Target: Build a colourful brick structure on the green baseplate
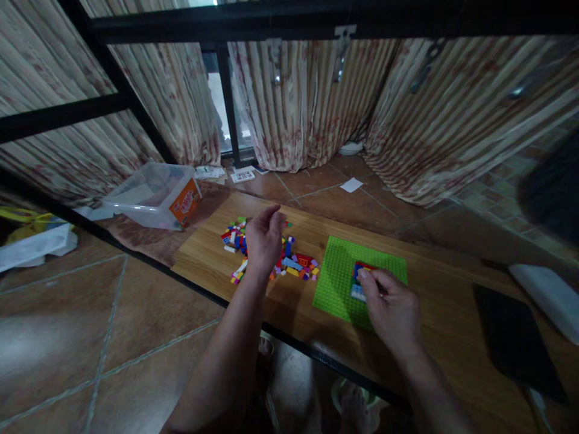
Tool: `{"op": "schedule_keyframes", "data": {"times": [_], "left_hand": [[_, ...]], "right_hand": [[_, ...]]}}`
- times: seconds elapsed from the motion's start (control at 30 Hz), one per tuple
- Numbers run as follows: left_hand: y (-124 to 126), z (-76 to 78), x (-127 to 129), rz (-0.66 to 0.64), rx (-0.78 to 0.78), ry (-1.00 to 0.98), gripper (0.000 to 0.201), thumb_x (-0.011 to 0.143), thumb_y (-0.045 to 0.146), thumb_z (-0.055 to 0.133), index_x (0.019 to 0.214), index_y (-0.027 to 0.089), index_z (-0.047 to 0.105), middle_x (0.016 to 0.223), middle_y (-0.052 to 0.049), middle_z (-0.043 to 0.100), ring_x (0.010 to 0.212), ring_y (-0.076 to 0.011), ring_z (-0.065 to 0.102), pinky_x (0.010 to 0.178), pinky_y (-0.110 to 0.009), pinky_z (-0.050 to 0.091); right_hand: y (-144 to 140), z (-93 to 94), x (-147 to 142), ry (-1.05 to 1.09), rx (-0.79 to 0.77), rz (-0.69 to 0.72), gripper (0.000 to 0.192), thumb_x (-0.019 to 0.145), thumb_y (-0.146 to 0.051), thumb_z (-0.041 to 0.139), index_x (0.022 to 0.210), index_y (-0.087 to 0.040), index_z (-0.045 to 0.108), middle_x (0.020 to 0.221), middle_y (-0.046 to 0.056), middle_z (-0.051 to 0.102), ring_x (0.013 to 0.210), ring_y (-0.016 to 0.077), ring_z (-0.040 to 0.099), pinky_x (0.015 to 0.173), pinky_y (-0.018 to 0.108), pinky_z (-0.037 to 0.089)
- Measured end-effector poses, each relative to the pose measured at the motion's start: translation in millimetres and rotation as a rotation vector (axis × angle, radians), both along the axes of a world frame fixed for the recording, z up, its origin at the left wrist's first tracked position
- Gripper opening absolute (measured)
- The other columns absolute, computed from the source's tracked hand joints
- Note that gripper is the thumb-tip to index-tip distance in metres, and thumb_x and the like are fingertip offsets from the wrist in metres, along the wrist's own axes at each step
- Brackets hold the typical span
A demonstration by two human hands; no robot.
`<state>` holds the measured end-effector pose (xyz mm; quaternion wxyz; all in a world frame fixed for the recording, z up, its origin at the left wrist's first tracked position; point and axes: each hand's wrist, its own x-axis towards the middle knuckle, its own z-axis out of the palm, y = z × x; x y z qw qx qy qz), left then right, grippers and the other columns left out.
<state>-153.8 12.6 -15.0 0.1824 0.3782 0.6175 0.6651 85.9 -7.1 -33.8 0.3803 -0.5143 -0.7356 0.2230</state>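
A pile of small coloured bricks (296, 263) lies on the wooden table (212, 253). My left hand (263, 238) hovers over the pile, fingers curled downward; whether it holds a brick is hidden. A bright green baseplate (335, 274) lies to the right of the pile. A small cluster of red, blue and white bricks (359, 283) sits on the plate. My right hand (391, 304) rests on that cluster, fingertips pinched on a small brick at its top edge.
A clear plastic bin (154, 193) with an orange label stands at the table's far left. A black tablet-like slab (515, 340) and a white object (547, 295) lie at the right. Curtains hang behind. Tiled floor and my feet show below the table edge.
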Motion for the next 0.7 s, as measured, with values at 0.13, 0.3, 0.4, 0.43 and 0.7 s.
{"op": "schedule_keyframes", "data": {"times": [0.13,0.3,0.4,0.43,0.7], "left_hand": [[-3,3.0,-11,0.042,0.041,-0.083,0.031,0.083,0.025,0.053,0.107,0.012,0.067,0.082,-0.006,0.072,0.069,-0.0123,0.065,0.063,-0.022,0.052],[-7,4.0,-20,0.049,0.057,-0.131,0.032,0.082,0.026,0.053,0.107,0.011,0.066,0.082,-0.007,0.071,0.068,-0.0118,0.065,0.064,-0.022,0.052],[-10,5.5,-22,0.049,0.049,-0.146,0.032,0.081,0.026,0.055,0.106,0.011,0.067,0.084,-0.007,0.072,0.069,-0.0120,0.066,0.065,-0.022,0.052],[-10,6.0,-23,0.048,0.047,-0.150,0.032,0.081,0.026,0.055,0.107,0.012,0.066,0.084,-0.007,0.072,0.069,-0.0121,0.066,0.065,-0.022,0.052],[-11,-1.1,-24,-0.044,-0.044,-0.055,0.028,0.082,0.024,0.056,0.104,0.012,0.067,0.087,-0.008,0.072,0.076,-0.0160,0.066,0.070,-0.027,0.053]], "right_hand": [[-7,-0.8,-21,-0.077,0.042,0.121,0.033,0.094,-0.040,0.045,0.068,-0.021,0.056,0.066,0.000,0.055,0.061,0.0135,0.053,0.063,0.027,0.039],[-11,-7.2,-42,-0.097,-0.009,0.208,0.026,0.094,-0.036,0.046,0.079,-0.022,0.060,0.077,0.002,0.062,0.072,0.0162,0.059,0.069,0.029,0.042],[-10,-14.0,-50,-0.115,-0.026,0.230,0.020,0.093,-0.032,0.047,0.085,-0.022,0.062,0.084,0.004,0.064,0.076,0.0178,0.061,0.072,0.031,0.044],[-10,-16.0,-51,-0.123,-0.031,0.235,0.018,0.093,-0.030,0.047,0.087,-0.023,0.063,0.086,0.004,0.065,0.078,0.0183,0.061,0.073,0.031,0.045],[-14,-25.2,-61,-0.232,-0.073,0.239,0.020,0.091,-0.024,0.047,0.103,-0.021,0.063,0.100,0.006,0.064,0.085,0.0197,0.063,0.078,0.034,0.049]]}}
